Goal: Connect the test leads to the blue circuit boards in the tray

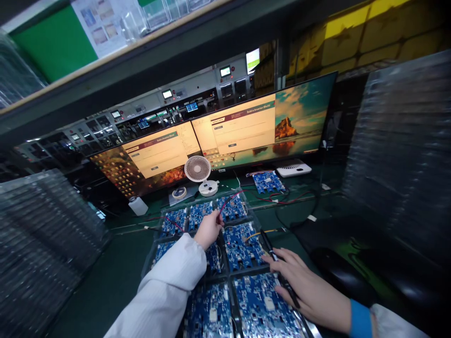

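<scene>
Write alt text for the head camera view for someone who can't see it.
The left hand pinches a red wire above a clear tray of blue circuit boards, while the right hand rests on the tray's edge with a black cable under its fingers. Behind stand a small white fan and two monitors.

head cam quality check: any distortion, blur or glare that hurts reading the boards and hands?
Head view: strong wide-angle bend, monitors and shelf edge tilt and curve; tray stacks at both sides smear; dim room, screens the brightest area; circuit boards, left hand and right hand fairly sharp, no glare on them.
</scene>
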Motion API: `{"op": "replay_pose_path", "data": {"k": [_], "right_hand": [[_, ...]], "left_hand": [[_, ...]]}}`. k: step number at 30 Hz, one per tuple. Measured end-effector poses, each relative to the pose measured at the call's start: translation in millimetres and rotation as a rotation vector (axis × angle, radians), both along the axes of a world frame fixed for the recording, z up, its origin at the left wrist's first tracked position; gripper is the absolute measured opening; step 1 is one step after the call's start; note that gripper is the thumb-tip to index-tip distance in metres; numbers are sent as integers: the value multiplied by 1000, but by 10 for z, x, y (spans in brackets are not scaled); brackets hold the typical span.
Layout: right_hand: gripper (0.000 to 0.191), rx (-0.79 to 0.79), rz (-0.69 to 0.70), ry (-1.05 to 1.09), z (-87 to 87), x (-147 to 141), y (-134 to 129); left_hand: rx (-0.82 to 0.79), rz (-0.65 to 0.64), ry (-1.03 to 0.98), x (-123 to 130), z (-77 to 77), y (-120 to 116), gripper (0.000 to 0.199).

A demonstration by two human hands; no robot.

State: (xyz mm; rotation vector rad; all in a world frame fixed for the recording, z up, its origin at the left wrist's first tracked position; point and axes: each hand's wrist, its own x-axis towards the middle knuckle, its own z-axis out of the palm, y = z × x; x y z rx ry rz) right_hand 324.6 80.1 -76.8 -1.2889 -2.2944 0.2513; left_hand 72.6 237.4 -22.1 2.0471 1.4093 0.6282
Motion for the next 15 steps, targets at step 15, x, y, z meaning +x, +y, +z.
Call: {"op": "replay_pose_path", "data": {"k": [15], "right_hand": [[47, 53, -5, -68, -14, 9, 10]], "left_hand": [[77, -149, 239, 33, -48, -18, 55]]}}
